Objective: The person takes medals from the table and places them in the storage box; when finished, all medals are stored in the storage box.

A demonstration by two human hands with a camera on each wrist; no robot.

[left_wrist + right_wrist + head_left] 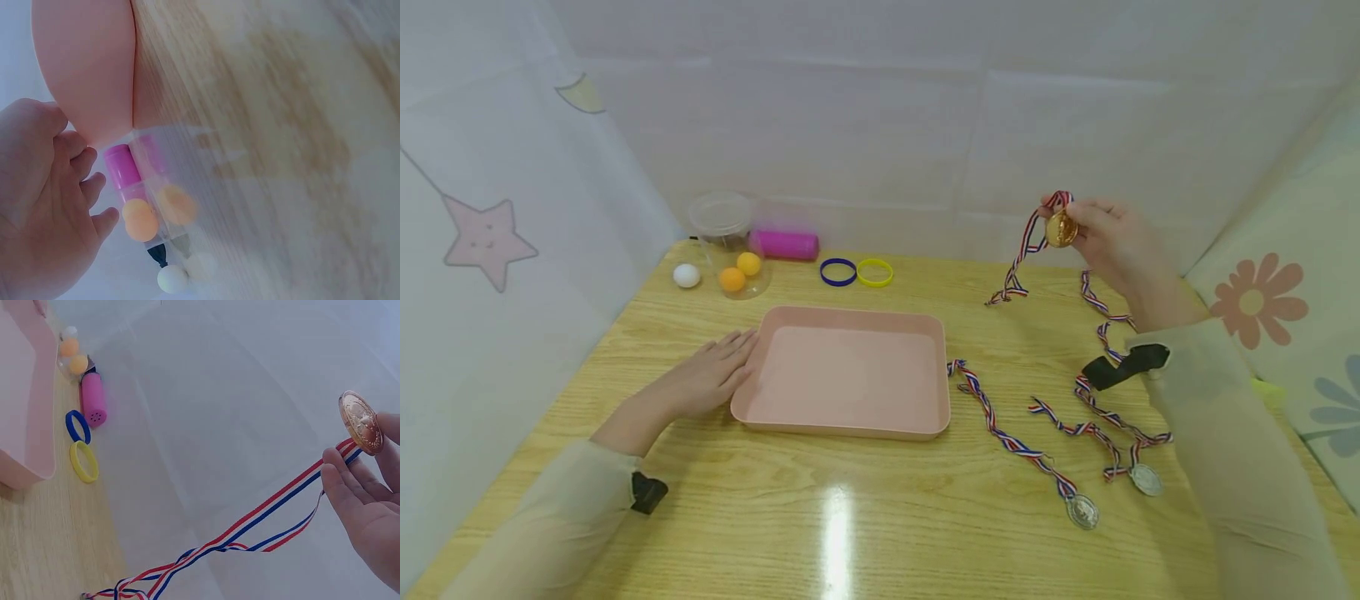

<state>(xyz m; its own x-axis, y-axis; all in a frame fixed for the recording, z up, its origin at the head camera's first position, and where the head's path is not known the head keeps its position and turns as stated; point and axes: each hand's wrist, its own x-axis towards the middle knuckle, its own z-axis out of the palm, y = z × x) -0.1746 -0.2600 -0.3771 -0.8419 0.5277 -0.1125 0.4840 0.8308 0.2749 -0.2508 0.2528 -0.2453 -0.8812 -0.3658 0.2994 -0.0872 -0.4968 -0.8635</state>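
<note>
Your right hand (1108, 237) is raised over the far right part of the table (865, 508) and pinches the gold medal (1061, 228) between thumb and fingertips; the right wrist view confirms the disc held on edge at the fingertips (340, 478), with nothing else in that hand. The medal's striped ribbon (1024, 254) hangs from the disc down and to the left, and its free end rests on the table far of the other ribbons, so the medal is lifted but its ribbon is not yet clear of the surface. Your left hand (711, 379) lies flat with fingers straight, palm down on the table, its fingertips touching the left wall of the pink tray (752, 400); it grips nothing. The tray sits in the middle of the table and holds no item in any view. Judging from this, the work is at an early stage: one medal is in hand and none is in the tray. Two silver medals remain on the table to the right of the tray, one (1083, 511) near the front edge with its ribbon running up toward the tray's right wall, the other (1146, 479) just to its right with its ribbon tangled beneath your right forearm. The held medal is well apart from the tray, up and to its right. At the far left stand a clear tub (727, 242) with orange balls, a white ball (686, 275), a magenta cylinder (785, 244), a blue ring (838, 272) and a yellow ring (875, 272), none of them touched.
</note>
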